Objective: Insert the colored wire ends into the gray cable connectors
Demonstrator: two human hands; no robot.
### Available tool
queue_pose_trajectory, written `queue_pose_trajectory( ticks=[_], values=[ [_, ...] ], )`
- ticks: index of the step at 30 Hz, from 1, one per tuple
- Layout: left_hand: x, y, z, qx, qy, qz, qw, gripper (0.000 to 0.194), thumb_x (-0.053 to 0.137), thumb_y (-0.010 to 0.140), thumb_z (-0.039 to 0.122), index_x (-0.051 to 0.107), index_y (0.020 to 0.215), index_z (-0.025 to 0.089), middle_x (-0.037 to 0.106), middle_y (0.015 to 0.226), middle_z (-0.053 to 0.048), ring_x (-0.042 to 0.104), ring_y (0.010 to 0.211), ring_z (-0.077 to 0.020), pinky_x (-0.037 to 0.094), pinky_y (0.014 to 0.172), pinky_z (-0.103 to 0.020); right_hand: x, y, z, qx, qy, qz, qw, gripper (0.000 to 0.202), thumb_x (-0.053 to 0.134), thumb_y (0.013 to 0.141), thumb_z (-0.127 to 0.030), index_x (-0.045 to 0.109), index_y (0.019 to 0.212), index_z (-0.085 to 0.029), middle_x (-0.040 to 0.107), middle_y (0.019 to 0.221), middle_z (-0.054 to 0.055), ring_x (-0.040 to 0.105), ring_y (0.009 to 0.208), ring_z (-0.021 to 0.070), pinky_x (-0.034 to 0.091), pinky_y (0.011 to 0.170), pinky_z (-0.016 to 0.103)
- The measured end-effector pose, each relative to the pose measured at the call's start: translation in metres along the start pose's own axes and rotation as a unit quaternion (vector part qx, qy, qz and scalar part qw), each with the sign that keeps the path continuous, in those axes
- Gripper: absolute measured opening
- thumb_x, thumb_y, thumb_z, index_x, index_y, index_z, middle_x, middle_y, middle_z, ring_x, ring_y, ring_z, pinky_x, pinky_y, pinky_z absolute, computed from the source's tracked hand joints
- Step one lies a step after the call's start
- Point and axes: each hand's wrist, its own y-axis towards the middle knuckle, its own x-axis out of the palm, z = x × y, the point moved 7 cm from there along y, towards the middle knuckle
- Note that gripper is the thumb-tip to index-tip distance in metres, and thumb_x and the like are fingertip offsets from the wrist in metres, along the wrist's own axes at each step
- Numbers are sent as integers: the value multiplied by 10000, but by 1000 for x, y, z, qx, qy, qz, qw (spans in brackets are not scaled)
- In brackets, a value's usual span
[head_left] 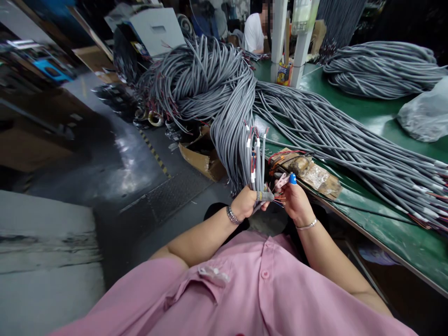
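My left hand [246, 201] is closed around several grey cables [258, 161], which stand up from the fist with white-banded ends and thin coloured wires. One grey cable end [265, 196] lies crosswise at my left fingers, its bared wires pointing right. My right hand [297, 200] is closed, with a blue cover on the thumb, and pinches a small pale pink tool or clip [282, 181] near those wires. The underside of the right fingers is partly hidden.
A large grey cable pile [206, 79] hangs over the edge of the green table [371, 119]. A long cable bundle [336, 135] crosses it. Near the edge is a taped brown block [315, 177]. A torn carton [203, 156] stands below. Behind sits a person in white [253, 32].
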Motion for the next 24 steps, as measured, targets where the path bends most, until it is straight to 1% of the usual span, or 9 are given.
queue_pose_trajectory(
  ticks=[2, 5, 9, 13, 16, 18, 20, 23, 24],
  values=[
    [1, 2, 2, -6, -7, -2, 1000, 206, 741, 631, 238, 577, 649, 115, 539, 445, 10, 470, 370, -85, 388, 402, -211, 3, 1, 2, 12, 9, 0, 1000, 363, 693, 741, -548, 641, 779, -191, 641, 703, 8, 551, 583, 124, 495, 526, 252],
    [2, 5, 1, -15, -8, 4, 1000, 225, 753, 607, 242, 571, 643, 115, 545, 455, 7, 469, 370, -84, 379, 388, -207, 6, 2, 2, 8, 38, -12, 999, 340, 721, 725, -523, 620, 744, -198, 617, 656, -8, 549, 573, 129, 502, 539, 265],
    [4, 9, -5, -25, 7, 3, 1000, 222, 752, 606, 251, 593, 658, 105, 540, 462, 9, 467, 375, -85, 382, 387, -213, 2, 4, 6, 4, 48, -8, 999, 334, 736, 718, -503, 629, 756, -189, 633, 680, -6, 544, 553, 118, 492, 535, 258],
    [3, 10, -6, -17, 15, 4, 1000, 203, 745, 615, 238, 598, 657, 104, 544, 472, 8, 468, 382, -79, 378, 399, -209, 2, 3, 9, 19, 43, -15, 999, 391, 656, 753, -591, 627, 791, -202, 649, 706, 5, 554, 557, 132, 490, 516, 270],
    [2, 4, -4, -6, 15, 1, 1000, 211, 744, 622, 253, 591, 658, 113, 540, 460, 9, 471, 379, -86, 389, 408, -218, 1, 1, 9, 38, 62, -5, 997, 479, 611, 726, -681, 630, 801, -209, 664, 741, 14, 576, 587, 139, 503, 521, 271],
    [0, -3, -5, 2, 13, 12, 1000, 232, 759, 613, 264, 589, 673, 118, 547, 465, 10, 481, 383, -94, 397, 414, -225, 0, 0, 8, 53, 73, -2, 996, 506, 608, 711, -700, 640, 814, -205, 671, 759, 18, 581, 597, 133, 508, 529, 260],
    [-2, -9, -6, 14, 13, 33, 999, 260, 780, 597, 275, 582, 670, 122, 554, 475, 11, 490, 390, -96, 403, 422, -230, -1, -2, 6, 55, 69, -5, 996, 457, 635, 731, -648, 651, 832, -203, 669, 757, 15, 577, 601, 122, 506, 539, 242],
    [-4, -16, -6, 39, 15, 69, 997, 277, 786, 598, 296, 573, 641, 125, 562, 485, 5, 498, 404, -95, 406, 435, -231, -3, -2, 1, 18, 34, 6, 999, 324, 680, 773, -510, 661, 847, -194, 651, 734, 4, 560, 596, 105, 493, 536, 213],
    [-5, -16, -5, 47, 14, 78, 996, 276, 782, 603, 303, 574, 639, 127, 563, 485, 4, 500, 406, -95, 406, 437, -232, -4, -2, 1, 5, 22, 12, 1000, 308, 678, 784, -491, 662, 849, -190, 644, 726, 3, 552, 590, 102, 488, 529, 209]
  ],
)
